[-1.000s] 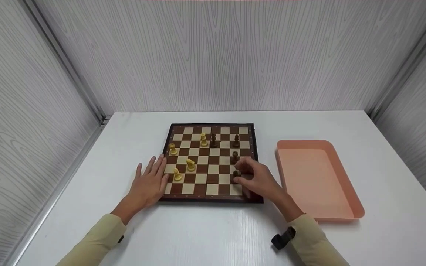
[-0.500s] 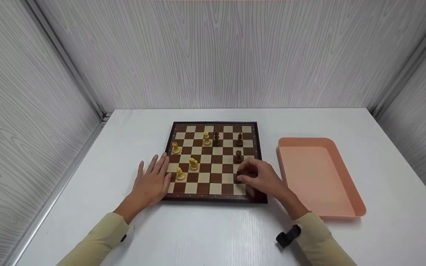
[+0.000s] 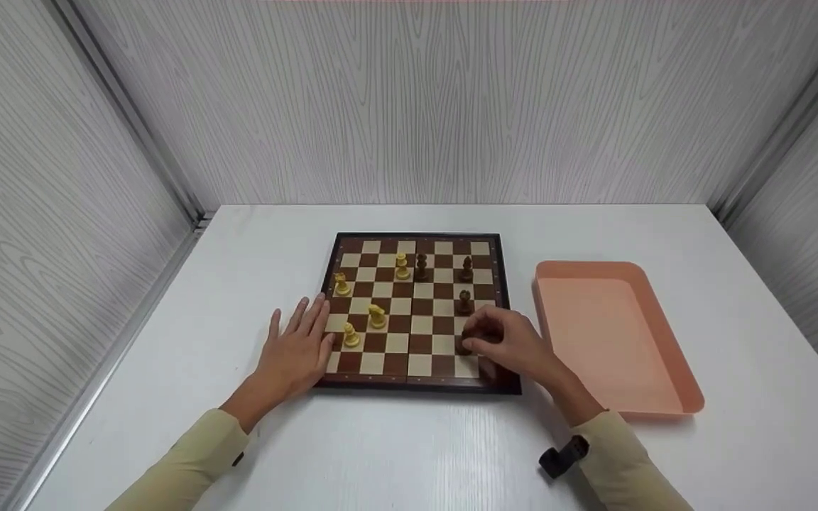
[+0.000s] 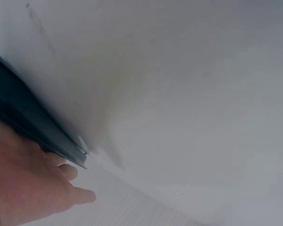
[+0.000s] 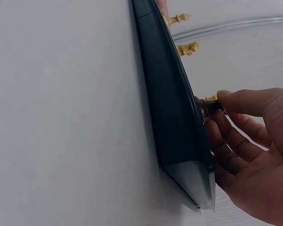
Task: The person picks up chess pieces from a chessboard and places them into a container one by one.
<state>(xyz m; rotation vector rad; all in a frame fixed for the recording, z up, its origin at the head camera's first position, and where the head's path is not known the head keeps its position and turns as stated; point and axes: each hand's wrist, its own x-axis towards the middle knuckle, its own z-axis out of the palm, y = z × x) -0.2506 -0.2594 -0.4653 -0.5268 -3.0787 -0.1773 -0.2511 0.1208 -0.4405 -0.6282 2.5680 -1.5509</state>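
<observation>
My right hand [image 3: 512, 342] pinches a dark chess piece [image 3: 464, 344] on the near right of the chessboard [image 3: 416, 387]; the fingers hide most of it. The right wrist view shows the thumb at the top of that dark chess piece [image 5: 205, 108], whose base is at the board. My left hand [image 3: 294, 358] lies along the board's left edge with its fingers straight. Near it stand a yellow knight [image 3: 377, 316] and another yellow piece [image 3: 351, 336]. A dark piece [image 3: 464, 302] stands just beyond my right fingers.
A pink tray [image 3: 672, 348] lies to the right of the board. Farther back on the board stand two yellow pieces, one at the left edge [image 3: 341, 284], and two dark ones. Panelled walls [image 3: 416, 106] rise behind and at both sides of the white table [image 3: 380, 447].
My right thumb and fingers have closed in on the dark chess piece. The board has slid slightly right, towards the tray, and my left hand has moved along with it.
</observation>
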